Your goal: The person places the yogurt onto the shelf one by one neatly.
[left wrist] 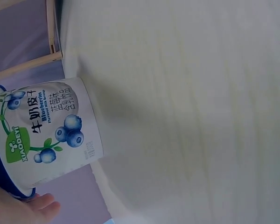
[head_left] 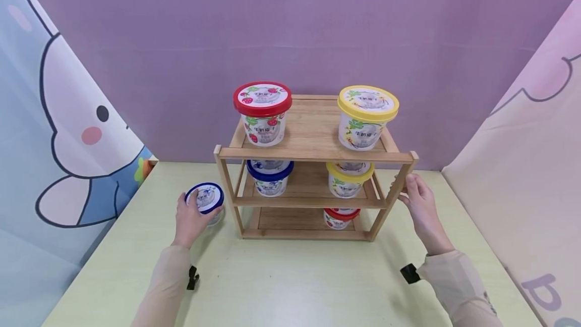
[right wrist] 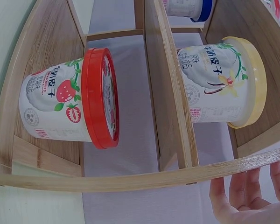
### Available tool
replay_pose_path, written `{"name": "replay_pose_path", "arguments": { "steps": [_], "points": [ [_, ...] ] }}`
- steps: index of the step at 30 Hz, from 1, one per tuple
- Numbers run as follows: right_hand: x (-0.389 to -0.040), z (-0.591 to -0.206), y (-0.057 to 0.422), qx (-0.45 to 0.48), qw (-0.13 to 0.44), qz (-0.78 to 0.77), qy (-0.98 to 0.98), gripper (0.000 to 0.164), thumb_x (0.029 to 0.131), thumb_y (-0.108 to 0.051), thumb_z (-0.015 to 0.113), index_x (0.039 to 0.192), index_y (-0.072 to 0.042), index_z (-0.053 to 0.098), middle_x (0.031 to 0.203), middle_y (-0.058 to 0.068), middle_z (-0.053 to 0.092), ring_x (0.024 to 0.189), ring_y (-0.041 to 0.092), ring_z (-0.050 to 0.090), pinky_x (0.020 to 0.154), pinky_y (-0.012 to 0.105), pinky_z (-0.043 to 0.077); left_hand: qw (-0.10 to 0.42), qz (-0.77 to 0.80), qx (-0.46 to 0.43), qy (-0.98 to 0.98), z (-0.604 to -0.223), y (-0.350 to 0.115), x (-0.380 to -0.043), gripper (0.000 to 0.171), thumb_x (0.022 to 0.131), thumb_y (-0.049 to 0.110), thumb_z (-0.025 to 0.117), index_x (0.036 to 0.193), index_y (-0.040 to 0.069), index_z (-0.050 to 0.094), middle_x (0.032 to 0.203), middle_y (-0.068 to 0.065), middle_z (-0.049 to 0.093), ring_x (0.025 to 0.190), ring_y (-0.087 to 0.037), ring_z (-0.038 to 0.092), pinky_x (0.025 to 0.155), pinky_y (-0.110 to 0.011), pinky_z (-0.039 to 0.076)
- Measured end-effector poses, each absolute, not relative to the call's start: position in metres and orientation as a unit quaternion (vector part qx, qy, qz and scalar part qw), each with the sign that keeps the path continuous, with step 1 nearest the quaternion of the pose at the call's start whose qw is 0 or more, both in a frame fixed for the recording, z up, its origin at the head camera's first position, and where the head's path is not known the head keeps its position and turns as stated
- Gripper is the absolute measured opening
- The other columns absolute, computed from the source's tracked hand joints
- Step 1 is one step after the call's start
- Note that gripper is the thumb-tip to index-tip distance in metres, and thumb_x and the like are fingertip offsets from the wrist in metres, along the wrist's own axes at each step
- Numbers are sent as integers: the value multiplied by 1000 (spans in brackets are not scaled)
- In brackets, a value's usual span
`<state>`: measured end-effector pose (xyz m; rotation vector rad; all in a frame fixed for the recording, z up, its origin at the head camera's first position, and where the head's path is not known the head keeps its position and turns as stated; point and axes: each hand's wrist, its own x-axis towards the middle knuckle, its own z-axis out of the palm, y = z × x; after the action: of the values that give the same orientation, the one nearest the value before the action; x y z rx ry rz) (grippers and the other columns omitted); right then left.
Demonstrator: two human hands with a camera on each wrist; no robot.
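Observation:
My left hand grips a blue-lidded blueberry tub by its lid, left of a three-tier wooden rack. Close up in the left wrist view, the white paper tub shows blueberry pictures, its base right by the tabletop. At the rack's right side, my right hand holds the front post with thumb and fingers. In the right wrist view, its fingers curl at the wooden post, beside a yellow-lidded vanilla tub and a red-lidded strawberry tub.
On the rack's top tier stand a red-lidded tub and a yellow-lidded one. Its middle tier bears a blue-lidded tub and a yellow-lidded tub; a red-lidded tub sits bottom right. Behind the pale table hangs a purple cloth.

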<state>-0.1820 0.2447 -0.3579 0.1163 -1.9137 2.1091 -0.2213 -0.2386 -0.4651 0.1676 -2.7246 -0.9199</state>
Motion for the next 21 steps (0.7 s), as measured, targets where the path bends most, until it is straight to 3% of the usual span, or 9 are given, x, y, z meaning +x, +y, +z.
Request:
{"name": "replay_pose_path", "arguments": {
  "steps": [21],
  "points": [
    [-183,-359,245,36,144,732,-665,19,92,-29,41,87,-19,56,90,-7,54,80,4,54,72,16,47,151,-431,106,-883,-467,-231,-222,86,69,30,75,133,-2,28,128,-30,17,113,-46,32,93,-54,32]
  ]
}}
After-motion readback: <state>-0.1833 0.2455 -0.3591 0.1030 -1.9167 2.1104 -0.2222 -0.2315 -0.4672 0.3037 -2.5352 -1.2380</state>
